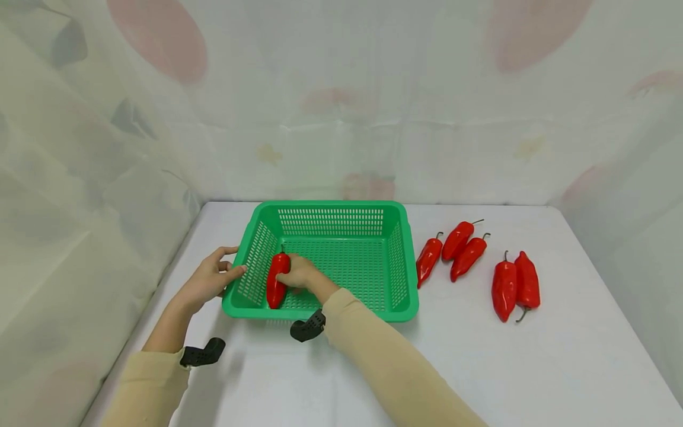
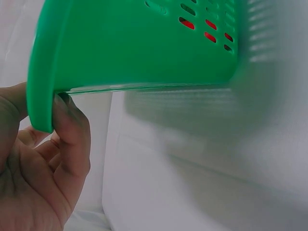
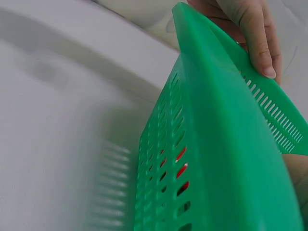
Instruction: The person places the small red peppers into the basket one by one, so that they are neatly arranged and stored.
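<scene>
A green plastic basket (image 1: 347,267) with slotted walls stands at the back of the white table. My left hand (image 1: 210,277) grips its left rim, thumb on top; in the left wrist view the fingers (image 2: 72,139) curl under the lip. Inside the basket, near the left wall, my right hand (image 1: 301,274) holds a long red pepper (image 1: 276,281), its stem toward the back. The thumb lies on the pepper's side. In the right wrist view the basket's wall (image 3: 211,125) hides most of the right hand, and bits of red show through the slots.
Right of the basket lie a red pepper (image 1: 429,261) close to its wall and two more peppers (image 1: 468,259) side by side. Farther right, another pair of peppers (image 1: 504,289) lies together. A printed cloth (image 1: 341,118) hangs behind the table and along both sides.
</scene>
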